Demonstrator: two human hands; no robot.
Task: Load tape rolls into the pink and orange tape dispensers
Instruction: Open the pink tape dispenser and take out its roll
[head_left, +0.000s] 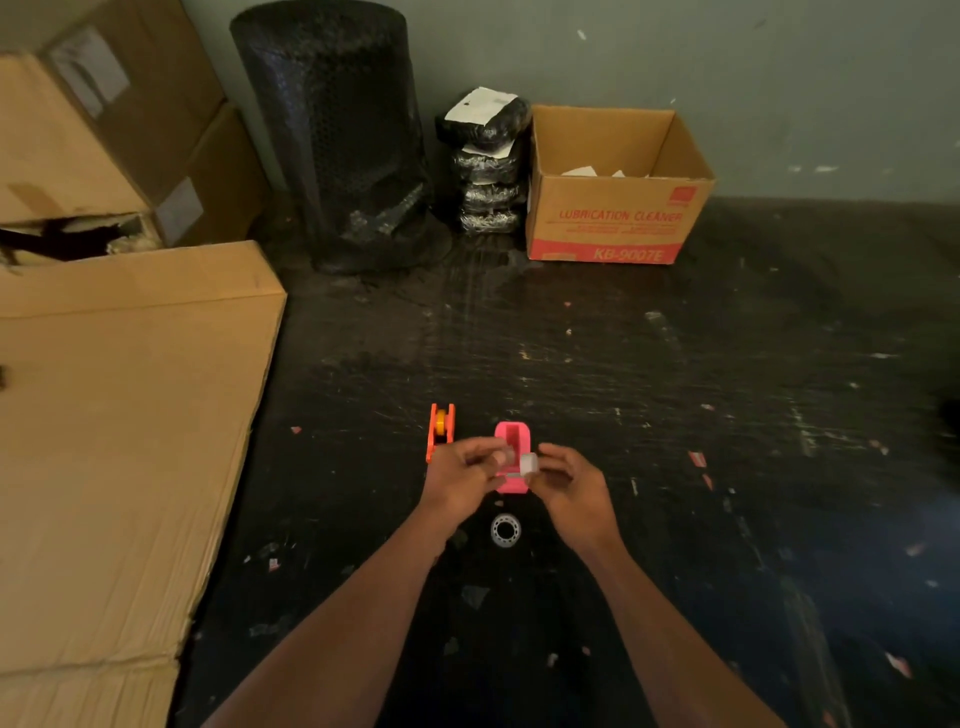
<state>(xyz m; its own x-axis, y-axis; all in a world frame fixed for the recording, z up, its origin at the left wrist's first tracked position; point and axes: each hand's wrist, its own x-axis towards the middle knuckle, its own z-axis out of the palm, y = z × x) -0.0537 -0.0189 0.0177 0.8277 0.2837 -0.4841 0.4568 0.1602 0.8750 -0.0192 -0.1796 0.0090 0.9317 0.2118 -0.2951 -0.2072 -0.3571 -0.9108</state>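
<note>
The pink tape dispenser (513, 441) stands on the dark floor, its open well facing up, partly hidden by my hands. The orange dispenser (440, 427) stands just to its left with a yellow spool inside. My left hand (460, 480) and my right hand (569, 486) meet just above the near end of the pink dispenser. Between their fingertips they pinch a small whitish tape roll (525, 464). A clear tape roll (505, 530) lies flat on the floor just below my hands.
A large flat cardboard box (119, 441) fills the left side, with more boxes behind it. A black bubble-wrap roll (343, 135), stacked black bundles (488, 166) and an open carton (618, 187) line the back wall. Small scraps litter the floor.
</note>
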